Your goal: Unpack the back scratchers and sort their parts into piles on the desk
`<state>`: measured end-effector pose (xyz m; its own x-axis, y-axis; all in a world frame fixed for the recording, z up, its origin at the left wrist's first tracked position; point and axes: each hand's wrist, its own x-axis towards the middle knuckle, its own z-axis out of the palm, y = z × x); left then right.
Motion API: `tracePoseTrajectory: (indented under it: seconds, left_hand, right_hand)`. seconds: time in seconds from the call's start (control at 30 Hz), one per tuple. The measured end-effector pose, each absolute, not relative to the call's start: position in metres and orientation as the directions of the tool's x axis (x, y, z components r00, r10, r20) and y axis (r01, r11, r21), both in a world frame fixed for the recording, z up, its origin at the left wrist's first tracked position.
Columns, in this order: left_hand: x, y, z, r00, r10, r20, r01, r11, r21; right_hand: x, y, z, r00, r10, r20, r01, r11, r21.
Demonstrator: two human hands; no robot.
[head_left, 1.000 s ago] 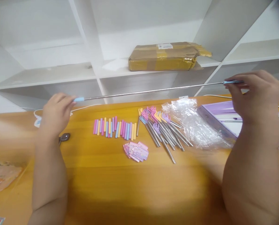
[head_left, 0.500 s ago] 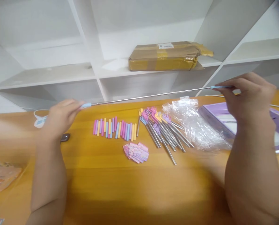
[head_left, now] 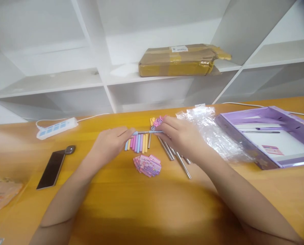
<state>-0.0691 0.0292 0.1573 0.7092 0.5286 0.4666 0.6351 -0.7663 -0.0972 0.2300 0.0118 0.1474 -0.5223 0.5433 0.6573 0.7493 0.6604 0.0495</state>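
Between my two hands is a telescopic back scratcher point(head_left: 143, 132), held level, with only a short piece of its metal rod showing. My left hand point(head_left: 112, 143) pinches its light-blue grip end. My right hand point(head_left: 180, 137) is closed around the other blue end, so the head is hidden. Below and behind the hands lie coloured handle sleeves point(head_left: 138, 143) in a row, partly covered by my left hand. More back scratchers point(head_left: 167, 149) with metal rods lie in a pile under my right hand. Small pink-purple cards point(head_left: 147, 166) are fanned out nearer to me.
Clear plastic bags point(head_left: 213, 136) lie right of the pile, beside a purple box point(head_left: 249, 146) holding a pen and a card. At left are a power strip point(head_left: 57, 127), a phone point(head_left: 51, 169) and an orange bag point(head_left: 4, 194). A taped carton point(head_left: 177, 63) sits on the shelf behind.
My hands have come together from far apart, and the back scratcher's long rod has slid in to a short length. It is now lower, in front of the sleeves and pile.
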Motion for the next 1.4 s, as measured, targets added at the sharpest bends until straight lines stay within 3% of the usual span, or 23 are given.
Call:
tracePoseTrajectory:
  seconds: [0.2,0.37,0.67,0.8,0.93,1.2,1.4]
  left_hand:
    - [-0.072,0.013,0.176,0.729,0.455,0.511,0.634,-0.731,-0.253]
    - [-0.078,0.004,0.191,0.736,0.439,0.515,0.612,-0.757,-0.228]
    - [-0.083,-0.006,0.200,0.738,0.460,0.494,0.615,-0.759,-0.213]
    - [-0.085,-0.006,0.197,0.732,0.491,0.473,0.628,-0.756,-0.186]
    - [-0.084,-0.004,0.197,0.743,0.472,0.474,0.625,-0.743,-0.239]
    - [-0.078,0.004,0.186,0.758,0.457,0.466,0.633,-0.688,-0.355]
    - [-0.125,0.048,0.197,0.683,0.568,0.459,0.726,-0.597,-0.341]
  right_hand:
    - [0.246,0.012,0.159,-0.599,0.545,0.587,0.715,0.694,0.085]
    - [0.244,0.006,0.161,-0.591,0.532,0.607,0.703,0.708,0.064]
    - [0.221,-0.001,0.149,-0.665,0.486,0.568,0.672,0.721,0.170]
    - [0.222,-0.001,0.150,-0.642,0.490,0.589,0.684,0.714,0.151]
    - [0.227,-0.002,0.151,-0.628,0.488,0.606,0.688,0.713,0.138]
    - [0.237,0.000,0.150,-0.579,0.483,0.657,0.761,0.611,0.221]
    - [0.298,0.033,0.154,-0.399,0.563,0.724,0.889,0.431,0.155]
